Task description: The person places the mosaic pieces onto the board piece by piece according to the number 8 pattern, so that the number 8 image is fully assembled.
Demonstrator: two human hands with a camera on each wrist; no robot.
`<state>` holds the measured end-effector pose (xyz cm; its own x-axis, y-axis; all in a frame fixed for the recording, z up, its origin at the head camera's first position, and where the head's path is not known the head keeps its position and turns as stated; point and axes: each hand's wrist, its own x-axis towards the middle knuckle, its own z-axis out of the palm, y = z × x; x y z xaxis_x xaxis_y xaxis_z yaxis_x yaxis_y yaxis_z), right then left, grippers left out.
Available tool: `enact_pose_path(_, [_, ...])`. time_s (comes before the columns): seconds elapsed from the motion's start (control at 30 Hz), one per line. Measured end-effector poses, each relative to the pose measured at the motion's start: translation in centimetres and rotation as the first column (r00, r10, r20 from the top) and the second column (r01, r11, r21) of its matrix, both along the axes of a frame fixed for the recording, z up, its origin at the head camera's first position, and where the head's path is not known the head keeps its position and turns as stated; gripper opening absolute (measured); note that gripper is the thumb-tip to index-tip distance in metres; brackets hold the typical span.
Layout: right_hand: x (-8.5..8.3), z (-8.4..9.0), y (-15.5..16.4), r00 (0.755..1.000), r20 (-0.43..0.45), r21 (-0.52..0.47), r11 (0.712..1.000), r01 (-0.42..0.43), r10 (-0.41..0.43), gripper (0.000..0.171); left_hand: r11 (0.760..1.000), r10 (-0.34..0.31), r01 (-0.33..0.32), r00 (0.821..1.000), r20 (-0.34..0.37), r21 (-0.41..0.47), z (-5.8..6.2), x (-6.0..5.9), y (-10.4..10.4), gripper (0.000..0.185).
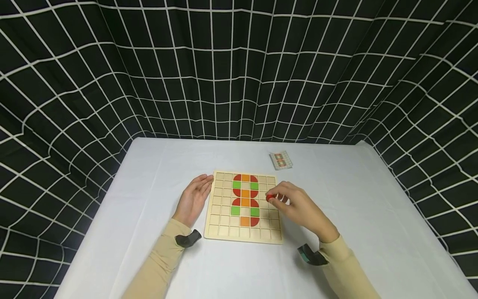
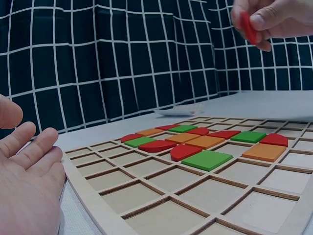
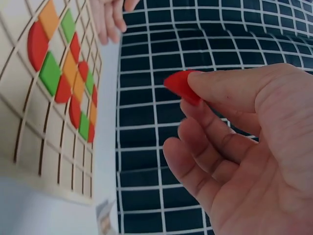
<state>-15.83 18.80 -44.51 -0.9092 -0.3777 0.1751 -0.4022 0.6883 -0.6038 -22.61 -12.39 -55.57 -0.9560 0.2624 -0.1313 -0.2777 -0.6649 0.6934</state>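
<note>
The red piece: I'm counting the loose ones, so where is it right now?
The red piece is pinched in the right hand, held above the board's right side, beside the coloured pattern.

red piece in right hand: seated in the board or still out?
Out. The right hand pinches the red piece in its fingertips, lifted above the wooden board; the left wrist view shows it well clear.

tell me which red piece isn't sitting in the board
The red piece pinched in the right hand, held above the board; every other red one lies in a cell.
</note>
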Motion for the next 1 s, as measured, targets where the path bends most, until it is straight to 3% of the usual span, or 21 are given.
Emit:
enact_pose_path(0.2, [-0.9,-0.1,-1.4,0.997,0.071,-0.035,0.999,-0.038,0.041,0.023,1.0,0.007,-0.007,1.0,-0.002,-0.003,0.1,0.1,0.1,0.04])
enact_pose_path(0.5, [-1.6,-0.5,-3.5,0.985,0.136,-0.057,0.993,-0.101,0.108,0.012,1.0,0.004,-0.004,1.0,0.012,-0.001,0.2,0.1,0.2,0.039])
enact_pose_path(1.0, [-2.4,-2.4,-5.5,0.979,0.176,-0.054,0.994,-0.096,0.104,0.006,1.0,0.003,-0.003,1.0,0.007,0.012,0.2,0.0,0.1,0.04])
